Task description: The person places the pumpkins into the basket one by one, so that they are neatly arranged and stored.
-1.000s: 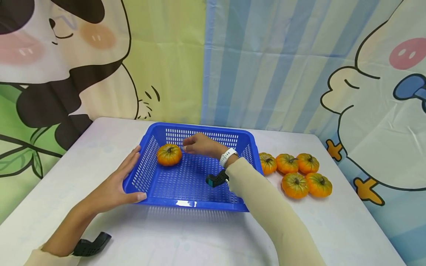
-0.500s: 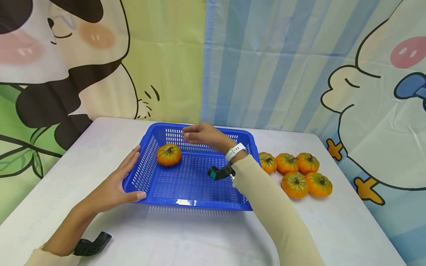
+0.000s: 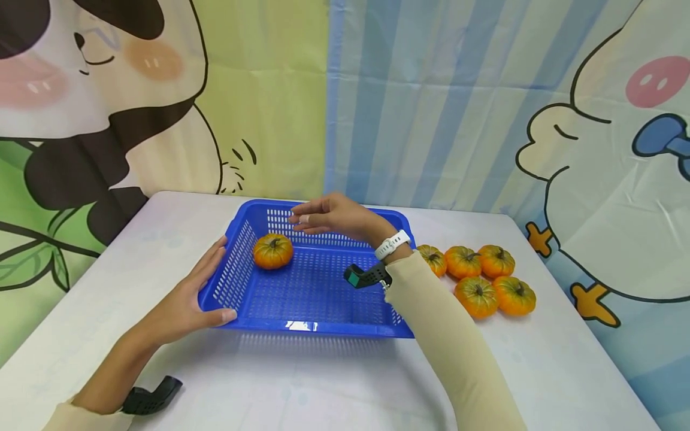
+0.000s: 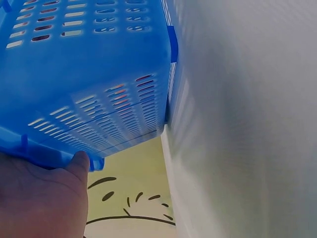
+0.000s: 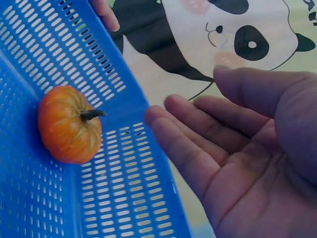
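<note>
Fingers (image 5: 190, 153) of the right hand (image 3: 345, 216) are slack and hold nothing, hovering over the far side of the blue basket (image 3: 318, 290), while the left hand (image 3: 185, 302) lies along the basket's left end with straight fingers outside and its thumb on the near rim. One pumpkin (image 3: 273, 252) sits upright inside, towards the left end and apart from the right hand; five more pumpkins (image 3: 477, 297) cluster on the bench (image 3: 135, 251) to the right of the basket. Judging by this pose, the step in hand is drawing the free hand clear: best raise wrist and strap above the rim so that neither snags, with the left hand resting lightly enough not to tip or drag the basket. Any pumpkin would probably be surest cupped round its ribbed body rather than by the stem, and lowered onto its base so it does not roll. The right sleeve (image 3: 455, 341) covers part of the nearest outside pumpkin, and the right forearm hides some of the basket's right end. From the left wrist, the basket wall blocks the interior; orange glints through its slots may be pumpkin, but I cannot tell.
</note>
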The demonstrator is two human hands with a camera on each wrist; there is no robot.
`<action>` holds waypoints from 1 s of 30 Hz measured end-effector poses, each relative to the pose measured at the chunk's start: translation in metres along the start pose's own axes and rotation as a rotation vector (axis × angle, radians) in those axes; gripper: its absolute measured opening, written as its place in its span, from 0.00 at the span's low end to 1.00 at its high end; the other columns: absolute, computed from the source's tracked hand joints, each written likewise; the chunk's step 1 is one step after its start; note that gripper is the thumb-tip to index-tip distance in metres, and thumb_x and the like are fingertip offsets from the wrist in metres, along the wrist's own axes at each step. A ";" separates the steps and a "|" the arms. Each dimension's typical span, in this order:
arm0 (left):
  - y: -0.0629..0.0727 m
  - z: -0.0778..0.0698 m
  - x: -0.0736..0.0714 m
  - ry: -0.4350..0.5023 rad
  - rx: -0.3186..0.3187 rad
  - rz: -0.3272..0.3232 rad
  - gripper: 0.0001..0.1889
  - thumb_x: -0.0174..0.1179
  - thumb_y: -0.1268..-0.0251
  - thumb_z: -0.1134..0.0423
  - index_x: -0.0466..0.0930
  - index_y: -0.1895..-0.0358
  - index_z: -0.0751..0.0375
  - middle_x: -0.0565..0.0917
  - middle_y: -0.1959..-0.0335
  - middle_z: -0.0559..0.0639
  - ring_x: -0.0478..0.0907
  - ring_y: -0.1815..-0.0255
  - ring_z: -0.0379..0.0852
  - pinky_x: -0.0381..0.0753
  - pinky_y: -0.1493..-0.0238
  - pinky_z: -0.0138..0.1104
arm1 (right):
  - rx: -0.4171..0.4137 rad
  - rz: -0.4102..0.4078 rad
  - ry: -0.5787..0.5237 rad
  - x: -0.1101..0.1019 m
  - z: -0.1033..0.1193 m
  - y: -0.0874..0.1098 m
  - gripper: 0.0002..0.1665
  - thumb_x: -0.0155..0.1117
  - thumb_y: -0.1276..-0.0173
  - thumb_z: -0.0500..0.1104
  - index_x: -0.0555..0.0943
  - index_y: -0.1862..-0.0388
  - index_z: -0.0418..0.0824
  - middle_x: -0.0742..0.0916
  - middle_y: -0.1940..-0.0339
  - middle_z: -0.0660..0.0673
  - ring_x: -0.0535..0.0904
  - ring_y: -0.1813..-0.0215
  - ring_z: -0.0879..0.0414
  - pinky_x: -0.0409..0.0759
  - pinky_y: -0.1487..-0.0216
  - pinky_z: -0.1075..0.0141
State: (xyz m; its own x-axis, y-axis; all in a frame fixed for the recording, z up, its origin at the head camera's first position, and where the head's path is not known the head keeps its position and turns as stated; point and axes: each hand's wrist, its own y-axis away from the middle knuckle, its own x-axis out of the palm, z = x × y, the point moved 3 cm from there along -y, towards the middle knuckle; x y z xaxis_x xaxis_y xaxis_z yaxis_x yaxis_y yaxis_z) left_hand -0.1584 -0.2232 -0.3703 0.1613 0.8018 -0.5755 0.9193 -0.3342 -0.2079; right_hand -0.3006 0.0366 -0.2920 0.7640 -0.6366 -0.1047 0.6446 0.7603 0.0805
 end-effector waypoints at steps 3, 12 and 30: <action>0.000 0.000 0.000 0.005 0.001 -0.006 0.56 0.70 0.49 0.60 0.39 0.21 0.54 0.36 0.20 0.41 0.36 0.22 0.58 0.46 0.37 0.71 | -0.015 0.040 0.021 0.000 0.003 0.006 0.25 0.52 0.26 0.31 0.66 0.33 0.23 0.76 0.37 0.29 0.77 0.38 0.43 0.75 0.40 0.58; 0.000 0.005 0.000 0.000 0.006 -0.005 0.56 0.70 0.48 0.61 0.38 0.21 0.53 0.36 0.21 0.38 0.35 0.22 0.56 0.46 0.37 0.71 | -0.117 0.065 0.124 -0.006 0.017 0.026 0.24 0.52 0.25 0.34 0.69 0.33 0.26 0.78 0.37 0.32 0.76 0.37 0.43 0.74 0.38 0.55; -0.001 0.002 0.001 0.030 0.013 -0.002 0.57 0.70 0.49 0.62 0.39 0.21 0.53 0.36 0.21 0.41 0.36 0.22 0.60 0.48 0.38 0.71 | -0.192 -0.162 0.172 -0.039 0.022 0.073 0.25 0.54 0.24 0.37 0.70 0.32 0.30 0.77 0.37 0.32 0.77 0.38 0.45 0.75 0.40 0.58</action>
State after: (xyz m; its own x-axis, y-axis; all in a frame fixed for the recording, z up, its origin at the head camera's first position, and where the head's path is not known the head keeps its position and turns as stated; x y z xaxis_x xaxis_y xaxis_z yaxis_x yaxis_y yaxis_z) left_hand -0.1596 -0.2228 -0.3721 0.1706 0.8170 -0.5508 0.9147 -0.3391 -0.2197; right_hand -0.2827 0.1142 -0.2599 0.6249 -0.7330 -0.2687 0.7281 0.6714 -0.1384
